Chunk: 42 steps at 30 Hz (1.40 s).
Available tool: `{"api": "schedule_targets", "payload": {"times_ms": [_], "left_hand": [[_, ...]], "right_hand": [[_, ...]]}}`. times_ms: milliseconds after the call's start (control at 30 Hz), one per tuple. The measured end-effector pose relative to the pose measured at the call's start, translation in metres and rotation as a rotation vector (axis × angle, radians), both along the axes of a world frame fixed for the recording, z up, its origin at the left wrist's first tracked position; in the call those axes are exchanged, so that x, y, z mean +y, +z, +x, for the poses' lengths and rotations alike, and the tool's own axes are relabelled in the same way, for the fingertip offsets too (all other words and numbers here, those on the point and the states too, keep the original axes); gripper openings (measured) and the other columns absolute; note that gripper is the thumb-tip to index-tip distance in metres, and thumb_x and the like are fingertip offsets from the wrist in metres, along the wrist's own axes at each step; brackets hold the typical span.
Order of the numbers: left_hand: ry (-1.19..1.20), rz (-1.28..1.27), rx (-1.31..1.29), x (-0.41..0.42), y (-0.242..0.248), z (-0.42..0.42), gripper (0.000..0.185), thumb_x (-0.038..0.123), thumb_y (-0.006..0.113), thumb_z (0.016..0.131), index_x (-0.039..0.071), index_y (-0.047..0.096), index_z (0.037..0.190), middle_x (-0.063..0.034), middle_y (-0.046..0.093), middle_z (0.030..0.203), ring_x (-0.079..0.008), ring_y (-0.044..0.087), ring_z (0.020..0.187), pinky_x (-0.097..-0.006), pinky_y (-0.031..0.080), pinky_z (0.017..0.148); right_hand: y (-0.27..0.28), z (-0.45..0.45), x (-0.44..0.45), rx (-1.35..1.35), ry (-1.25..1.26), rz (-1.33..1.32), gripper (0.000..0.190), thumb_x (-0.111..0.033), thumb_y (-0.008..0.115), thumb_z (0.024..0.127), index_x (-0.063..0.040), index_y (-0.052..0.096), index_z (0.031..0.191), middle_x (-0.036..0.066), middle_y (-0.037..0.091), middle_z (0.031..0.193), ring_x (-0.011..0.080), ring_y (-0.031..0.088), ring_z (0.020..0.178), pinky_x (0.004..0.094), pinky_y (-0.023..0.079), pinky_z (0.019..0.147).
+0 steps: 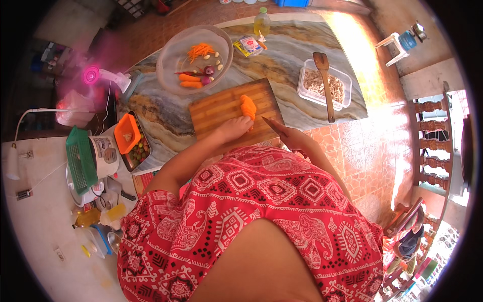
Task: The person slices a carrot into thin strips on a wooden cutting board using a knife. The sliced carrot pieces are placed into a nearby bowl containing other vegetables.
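Observation:
My left hand [234, 129] has its fingertips curled over the near end of the carrot slices [248, 106]. The slices overlap in a row on a wooden cutting board [215, 109]. In my right hand [297, 139] is a kitchen knife [272, 124]. Its blade points up and left over the board's right part, a little apart from the carrot. Beyond the board stands a large translucent plastic bowl [164, 81]. It holds carrot sticks [200, 50], carrot pieces [190, 78], a shallot or small red onion [209, 70], garlic cloves [206, 57] and red chillies [187, 73].
At the table's [294, 45] right, a wooden spatula [324, 83] lies across a clear container [302, 90] of shredded food. An oil bottle [261, 24] and packets [249, 45] stand far back. Leftward are an orange basket [126, 132], a tray [145, 158] and a lit pink fan [107, 77].

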<state>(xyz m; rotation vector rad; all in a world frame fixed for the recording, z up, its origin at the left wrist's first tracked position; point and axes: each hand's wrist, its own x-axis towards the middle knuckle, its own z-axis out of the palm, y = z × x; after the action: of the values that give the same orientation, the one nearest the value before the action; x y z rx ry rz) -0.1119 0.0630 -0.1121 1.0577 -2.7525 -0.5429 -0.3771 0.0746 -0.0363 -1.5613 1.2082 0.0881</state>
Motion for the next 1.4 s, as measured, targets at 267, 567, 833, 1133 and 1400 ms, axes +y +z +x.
{"api": "schedule_targets", "payload": {"times_ms": [267, 567, 833, 1133, 1400], "left_hand": [[-0.023, 0.038, -0.026, -0.009, 0.004, -0.006, 0.013, 0.017, 0.053, 0.085, 0.004, 0.052, 0.086, -0.0120, 0.054, 0.087, -0.0285, 0.060, 0.080, -0.0398, 0.051, 0.067], [0.147, -0.107, -0.193, 0.010, -0.010, -0.012, 0.022, 0.023, 0.053, 0.086, 0.001, 0.052, 0.087, -0.0150, 0.056, 0.086, -0.0301, 0.061, 0.073, -0.0401, 0.050, 0.063], [0.590, -0.036, -0.061, -0.100, 0.087, 0.069, 0.031, 0.018, 0.057, 0.081, -0.005, 0.047, 0.100, -0.0271, 0.053, 0.100, -0.0377, 0.060, 0.085, -0.0423, 0.052, 0.067], [0.651, -0.249, -0.160, -0.234, 0.117, 0.166, 0.018, 0.009, 0.053, 0.086, -0.001, 0.058, 0.099, -0.0215, 0.054, 0.112, -0.0365, 0.058, 0.094, -0.0421, 0.048, 0.082], [0.735, -0.228, -0.138, -0.278, 0.089, 0.178, 0.012, 0.011, 0.057, 0.082, 0.002, 0.065, 0.087, -0.0196, 0.061, 0.099, -0.0341, 0.059, 0.094, -0.0422, 0.046, 0.080]], "right_hand": [[-0.007, -0.006, -0.002, 0.027, 0.036, 0.027, 0.064, -0.006, 0.035, 0.087, -0.027, 0.022, 0.146, 0.015, 0.056, 0.125, 0.0186, 0.056, 0.057, 0.0319, 0.049, 0.055], [-0.011, -0.006, -0.001, -0.028, 0.064, -0.063, 0.073, -0.003, 0.032, 0.084, -0.039, 0.018, 0.145, 0.020, 0.063, 0.103, 0.0218, 0.058, 0.058, 0.0337, 0.051, 0.054], [0.034, -0.001, 0.000, 0.059, 0.027, 0.006, 0.069, -0.005, 0.034, 0.087, -0.039, 0.018, 0.145, 0.017, 0.048, 0.134, 0.0233, 0.061, 0.067, 0.0344, 0.051, 0.057], [0.042, 0.008, 0.005, 0.030, -0.014, 0.014, 0.070, -0.004, 0.031, 0.085, -0.038, 0.018, 0.145, 0.014, 0.041, 0.141, 0.0212, 0.060, 0.066, 0.0305, 0.050, 0.051], [0.032, -0.003, 0.024, 0.114, -0.137, 0.050, 0.064, -0.006, 0.033, 0.091, -0.036, 0.017, 0.146, 0.016, 0.048, 0.135, 0.0246, 0.062, 0.074, 0.0334, 0.052, 0.063]]}}
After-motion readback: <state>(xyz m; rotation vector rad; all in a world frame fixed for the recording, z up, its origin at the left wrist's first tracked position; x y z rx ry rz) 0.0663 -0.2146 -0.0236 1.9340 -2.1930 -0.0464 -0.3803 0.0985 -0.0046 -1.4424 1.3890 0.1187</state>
